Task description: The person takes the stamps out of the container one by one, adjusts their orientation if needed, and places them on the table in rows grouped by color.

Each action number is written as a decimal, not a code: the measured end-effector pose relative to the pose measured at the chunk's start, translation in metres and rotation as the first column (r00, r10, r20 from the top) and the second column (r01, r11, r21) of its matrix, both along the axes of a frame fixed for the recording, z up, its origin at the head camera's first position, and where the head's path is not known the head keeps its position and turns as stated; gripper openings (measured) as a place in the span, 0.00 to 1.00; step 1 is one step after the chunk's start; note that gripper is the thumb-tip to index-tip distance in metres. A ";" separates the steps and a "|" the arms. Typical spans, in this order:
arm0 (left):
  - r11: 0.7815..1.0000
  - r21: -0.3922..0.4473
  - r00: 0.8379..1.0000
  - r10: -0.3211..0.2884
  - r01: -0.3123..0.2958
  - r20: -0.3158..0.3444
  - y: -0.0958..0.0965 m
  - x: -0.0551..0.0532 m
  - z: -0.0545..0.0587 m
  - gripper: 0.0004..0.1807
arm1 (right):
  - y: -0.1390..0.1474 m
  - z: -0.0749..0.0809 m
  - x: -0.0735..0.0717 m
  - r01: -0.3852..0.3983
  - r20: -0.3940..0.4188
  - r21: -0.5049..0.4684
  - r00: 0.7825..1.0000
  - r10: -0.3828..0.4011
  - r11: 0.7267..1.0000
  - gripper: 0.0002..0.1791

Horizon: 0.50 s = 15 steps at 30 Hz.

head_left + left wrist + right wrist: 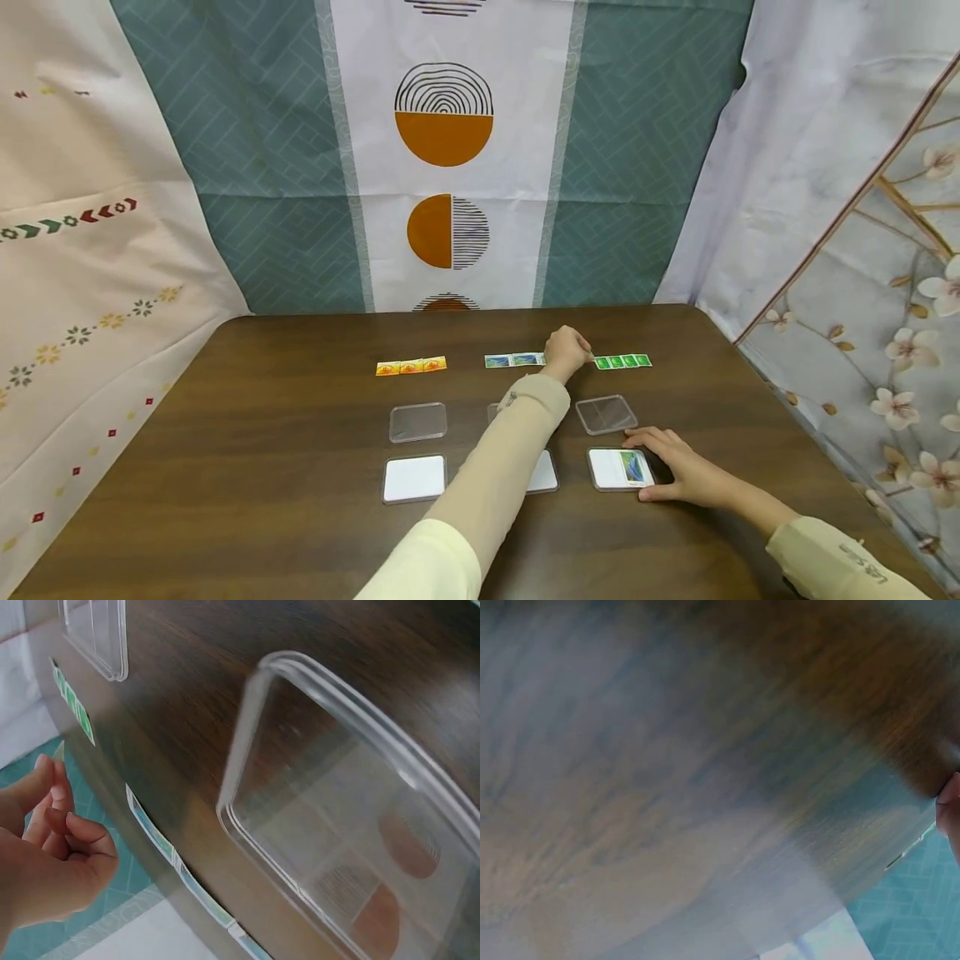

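Observation:
My left hand (566, 352) is at the far side of the table, between a row of blue stamps (498, 361) and a row of green stamps (622, 362). Between its thumb and forefinger it pinches a small, pale green stamp (59, 751), seen nearly edge-on. Lower right, my right hand (678, 468) holds the side of a clear plastic case (592, 472), thumb at the near edge and fingers at the far edge. Inside lie a white card (606, 468) and one blue stamp (634, 468). Only a fingertip (949, 806) shows in the right wrist view.
Three orange stamps (411, 367) lie in a row at the back left. Clear lids (418, 422) stand in a middle row, one mostly behind my left sleeve (517, 442). Two more cases with white cards (414, 479) lie nearer, one partly covered by that sleeve.

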<state>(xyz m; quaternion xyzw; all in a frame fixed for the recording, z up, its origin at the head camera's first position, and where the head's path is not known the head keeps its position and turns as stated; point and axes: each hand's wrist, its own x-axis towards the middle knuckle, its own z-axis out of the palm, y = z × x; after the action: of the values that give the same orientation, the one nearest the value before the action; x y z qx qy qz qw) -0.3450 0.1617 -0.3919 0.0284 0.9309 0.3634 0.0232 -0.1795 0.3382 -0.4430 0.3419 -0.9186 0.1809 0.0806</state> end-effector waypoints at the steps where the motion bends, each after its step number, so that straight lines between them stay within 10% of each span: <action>1: 1.000 0.002 1.000 0.002 -0.002 0.004 0.001 -0.001 -0.002 0.04 | 0.000 0.000 0.000 -0.001 0.000 0.000 1.000 0.001 1.000 0.33; 15: 0.996 -0.064 0.998 0.055 -0.054 0.011 0.011 -0.004 -0.017 0.06 | 0.001 -0.001 0.000 0.001 -0.004 -0.003 1.000 -0.001 1.000 0.33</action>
<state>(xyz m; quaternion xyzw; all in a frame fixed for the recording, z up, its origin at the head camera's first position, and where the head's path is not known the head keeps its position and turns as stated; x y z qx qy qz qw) -0.3489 0.1732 -0.4089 0.0000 0.9423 0.3341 0.0200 -0.1792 0.3389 -0.4436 0.3418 -0.9183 0.1817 0.0831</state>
